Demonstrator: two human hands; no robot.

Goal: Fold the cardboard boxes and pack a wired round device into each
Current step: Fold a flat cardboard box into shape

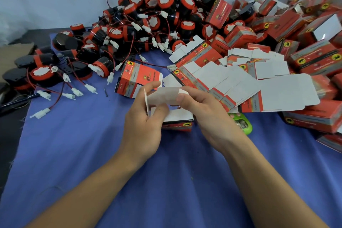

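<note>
I had my left grip and right grip both pinching the half-folded box between them, long axis left-right, device pile nearer my left.

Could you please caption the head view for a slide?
Left hand and right hand fold the white flap of a cardboard box over a blue cloth beside wired round devices.

A half-folded box was held up over the blue cloth. The left grip pinched the box's left side. The right grip pinched its white top flap. Behind the box lay a big pile of round devices. Right of the box lay flat boxes.
</note>
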